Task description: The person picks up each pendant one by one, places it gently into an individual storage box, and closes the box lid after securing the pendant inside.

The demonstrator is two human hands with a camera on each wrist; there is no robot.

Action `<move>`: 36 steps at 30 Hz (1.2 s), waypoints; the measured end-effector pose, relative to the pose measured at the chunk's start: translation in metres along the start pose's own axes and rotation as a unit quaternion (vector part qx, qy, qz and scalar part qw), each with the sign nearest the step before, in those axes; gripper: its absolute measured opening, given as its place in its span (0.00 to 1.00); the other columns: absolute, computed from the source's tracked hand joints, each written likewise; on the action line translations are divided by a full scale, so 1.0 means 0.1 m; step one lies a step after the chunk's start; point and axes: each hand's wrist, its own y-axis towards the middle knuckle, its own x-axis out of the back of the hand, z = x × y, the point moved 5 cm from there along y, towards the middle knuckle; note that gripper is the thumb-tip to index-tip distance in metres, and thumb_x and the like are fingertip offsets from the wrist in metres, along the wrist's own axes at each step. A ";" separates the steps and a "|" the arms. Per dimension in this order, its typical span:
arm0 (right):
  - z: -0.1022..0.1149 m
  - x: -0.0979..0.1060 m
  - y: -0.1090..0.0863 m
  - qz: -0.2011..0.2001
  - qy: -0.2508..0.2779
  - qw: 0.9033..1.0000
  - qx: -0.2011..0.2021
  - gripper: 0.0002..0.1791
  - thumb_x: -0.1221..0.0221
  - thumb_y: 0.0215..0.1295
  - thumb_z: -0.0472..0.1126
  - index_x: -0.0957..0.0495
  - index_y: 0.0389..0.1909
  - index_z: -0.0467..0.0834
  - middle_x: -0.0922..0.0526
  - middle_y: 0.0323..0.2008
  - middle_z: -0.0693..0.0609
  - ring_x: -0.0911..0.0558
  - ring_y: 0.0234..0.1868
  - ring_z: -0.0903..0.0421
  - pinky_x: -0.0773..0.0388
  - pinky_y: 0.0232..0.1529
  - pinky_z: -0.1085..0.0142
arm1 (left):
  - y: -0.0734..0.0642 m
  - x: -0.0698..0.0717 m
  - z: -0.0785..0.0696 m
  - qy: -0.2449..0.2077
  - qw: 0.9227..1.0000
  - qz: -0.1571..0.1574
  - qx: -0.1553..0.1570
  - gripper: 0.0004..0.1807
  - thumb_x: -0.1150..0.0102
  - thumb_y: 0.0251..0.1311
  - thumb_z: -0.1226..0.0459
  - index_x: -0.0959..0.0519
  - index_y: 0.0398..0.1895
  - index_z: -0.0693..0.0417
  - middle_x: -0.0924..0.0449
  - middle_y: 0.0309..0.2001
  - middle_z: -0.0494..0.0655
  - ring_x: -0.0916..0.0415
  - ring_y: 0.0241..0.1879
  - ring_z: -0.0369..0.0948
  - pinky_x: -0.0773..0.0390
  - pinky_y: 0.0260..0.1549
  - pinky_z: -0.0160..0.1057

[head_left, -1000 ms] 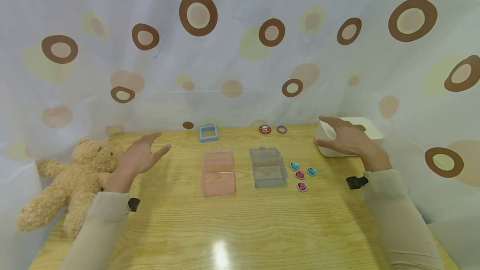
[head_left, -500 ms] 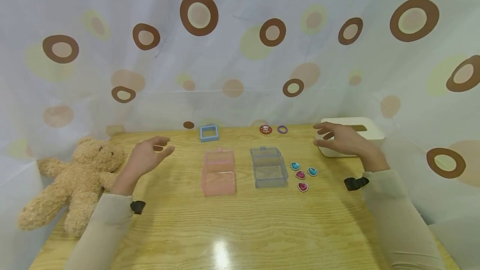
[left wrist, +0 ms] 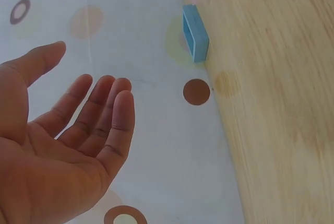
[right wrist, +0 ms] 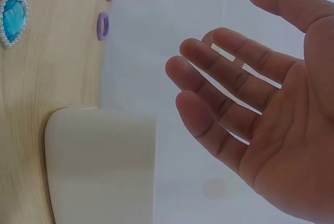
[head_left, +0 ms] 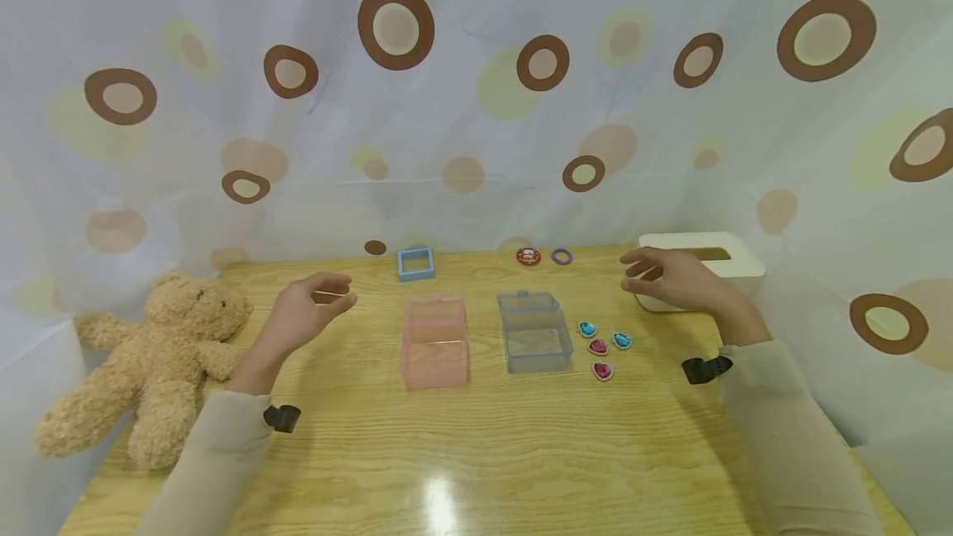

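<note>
My left hand [head_left: 304, 313] hovers over the table between the teddy bear [head_left: 167, 354] and the pink clear box [head_left: 435, 362], holding nothing, its fingers loosely bent. My right hand [head_left: 681, 278] is raised in front of the white tissue box [head_left: 733, 259], also holding nothing. The pink box and a grey-blue clear box [head_left: 536, 350] stand side by side with their lids back. Right of the grey-blue box lie heart gems: two blue, one a blue gem [right wrist: 14, 19] in the right wrist view, and two pink, one a pink gem [head_left: 602, 370] nearest the front.
Along the back edge of the wooden table [head_left: 357, 453] sit a light-blue square frame [head_left: 415, 275], a red round badge [head_left: 529, 256] and a purple ring [head_left: 562, 263]. A dotted white curtain [head_left: 462, 106] hangs directly behind the table.
My left hand has shifted right, away from the bear, and its fingers have bent a little. The fingers of my right hand have also relaxed from a straighter spread. The objects stay put.
</note>
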 end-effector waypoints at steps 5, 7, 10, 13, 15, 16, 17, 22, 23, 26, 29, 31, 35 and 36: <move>-0.02 -0.05 -0.01 -0.005 0.009 1.000 0.003 0.27 0.41 0.71 0.53 0.26 0.63 0.41 0.15 0.52 0.40 0.16 0.52 0.42 0.19 0.52 0.47 | -0.01 -0.09 -0.03 -0.025 1.000 -0.008 -0.007 0.28 0.43 0.69 0.45 0.27 0.67 0.47 0.23 0.60 0.52 0.24 0.61 0.54 0.19 0.51 0.53; -0.04 -0.07 -0.01 -0.006 0.015 1.000 0.002 0.26 0.41 0.71 0.53 0.26 0.63 0.41 0.15 0.52 0.41 0.16 0.52 0.42 0.19 0.51 0.48 | -0.01 -0.12 -0.05 -0.034 0.999 -0.010 -0.010 0.28 0.43 0.68 0.45 0.27 0.66 0.47 0.23 0.60 0.52 0.24 0.61 0.53 0.19 0.51 0.53; -0.06 -0.10 -0.02 -0.006 0.027 1.000 -0.001 0.25 0.41 0.71 0.52 0.25 0.62 0.42 0.15 0.51 0.41 0.16 0.52 0.43 0.18 0.50 0.51 | -0.02 -0.17 -0.07 -0.049 0.999 -0.010 -0.012 0.29 0.43 0.67 0.43 0.26 0.66 0.46 0.23 0.60 0.51 0.24 0.61 0.53 0.19 0.52 0.53; -0.09 -0.15 -0.02 -0.004 0.042 0.999 -0.004 0.24 0.41 0.71 0.52 0.25 0.61 0.43 0.15 0.50 0.42 0.16 0.52 0.44 0.18 0.47 0.55 | -0.01 -0.22 -0.09 -0.067 0.998 -0.009 -0.014 0.30 0.42 0.66 0.42 0.26 0.65 0.47 0.23 0.61 0.51 0.25 0.62 0.53 0.19 0.53 0.54; -0.11 -0.19 -0.01 -0.001 0.048 0.999 -0.007 0.24 0.41 0.71 0.54 0.25 0.61 0.45 0.15 0.50 0.44 0.17 0.52 0.44 0.18 0.47 0.56 | -0.01 -0.26 -0.10 -0.076 0.997 -0.008 -0.015 0.30 0.41 0.65 0.42 0.26 0.64 0.46 0.23 0.62 0.50 0.25 0.62 0.53 0.20 0.54 0.54; -0.12 -0.21 -0.01 0.001 0.051 0.999 -0.008 0.24 0.41 0.71 0.54 0.24 0.61 0.45 0.15 0.50 0.44 0.17 0.52 0.44 0.18 0.47 0.56 | -0.01 -0.28 -0.11 -0.081 0.997 -0.007 -0.017 0.30 0.41 0.65 0.42 0.26 0.64 0.46 0.23 0.62 0.50 0.25 0.62 0.53 0.20 0.54 0.54; -0.13 -0.23 0.00 0.002 0.056 0.998 -0.007 0.24 0.41 0.71 0.54 0.24 0.61 0.45 0.15 0.50 0.44 0.17 0.53 0.44 0.18 0.48 0.55 | -0.01 -0.30 -0.12 -0.085 0.996 -0.006 -0.019 0.29 0.41 0.65 0.43 0.26 0.64 0.46 0.23 0.62 0.50 0.25 0.62 0.53 0.20 0.54 0.54; -0.13 -0.32 0.02 0.000 0.062 0.998 -0.004 0.23 0.42 0.72 0.54 0.24 0.60 0.45 0.15 0.49 0.45 0.17 0.53 0.44 0.19 0.51 0.50 | -0.03 -0.39 -0.18 -0.105 0.994 -0.011 -0.032 0.28 0.40 0.65 0.44 0.24 0.63 0.46 0.22 0.61 0.50 0.25 0.61 0.53 0.19 0.54 0.53; -0.13 -0.34 0.02 0.000 0.063 0.998 -0.004 0.23 0.42 0.72 0.54 0.24 0.60 0.44 0.15 0.49 0.44 0.18 0.53 0.44 0.19 0.51 0.49 | -0.03 -0.41 -0.19 -0.110 0.993 -0.014 -0.035 0.27 0.39 0.65 0.44 0.24 0.62 0.46 0.22 0.61 0.50 0.24 0.61 0.53 0.19 0.54 0.54; -0.14 -0.38 0.03 -0.002 0.062 0.998 -0.017 0.22 0.42 0.72 0.54 0.23 0.59 0.45 0.15 0.49 0.45 0.18 0.53 0.45 0.20 0.51 0.49 | -0.04 -0.46 -0.23 -0.131 0.991 -0.019 -0.039 0.27 0.38 0.65 0.45 0.23 0.61 0.47 0.22 0.61 0.51 0.24 0.60 0.53 0.20 0.54 0.54; -0.15 -0.42 0.04 -0.005 0.059 0.998 -0.026 0.22 0.42 0.72 0.54 0.23 0.59 0.46 0.15 0.49 0.44 0.18 0.53 0.45 0.20 0.51 0.49 | -0.04 -0.51 -0.27 -0.142 0.989 -0.020 -0.036 0.26 0.38 0.64 0.45 0.23 0.61 0.47 0.22 0.60 0.50 0.23 0.60 0.52 0.20 0.54 0.54; -0.16 -0.43 0.04 -0.009 0.056 0.998 -0.032 0.21 0.42 0.72 0.54 0.23 0.58 0.46 0.14 0.48 0.45 0.17 0.52 0.45 0.20 0.50 0.49 | -0.04 -0.56 -0.30 -0.144 0.989 -0.020 -0.034 0.26 0.37 0.64 0.45 0.23 0.60 0.46 0.22 0.60 0.49 0.22 0.59 0.51 0.19 0.54 0.53; -0.18 -0.46 0.03 -0.016 0.052 0.998 -0.039 0.21 0.42 0.72 0.54 0.22 0.57 0.45 0.14 0.47 0.44 0.17 0.50 0.45 0.19 0.48 0.51 | -0.04 -0.66 -0.35 -0.150 0.988 -0.018 -0.035 0.25 0.36 0.63 0.47 0.22 0.60 0.46 0.21 0.59 0.49 0.21 0.58 0.50 0.18 0.52 0.50; -0.19 -0.48 0.04 -0.018 0.050 0.998 -0.042 0.21 0.42 0.72 0.54 0.22 0.57 0.44 0.14 0.47 0.44 0.17 0.50 0.46 0.19 0.48 0.52 | -0.04 -0.69 -0.36 -0.152 0.987 -0.017 -0.037 0.25 0.35 0.63 0.48 0.22 0.60 0.47 0.21 0.59 0.49 0.21 0.58 0.50 0.18 0.52 0.50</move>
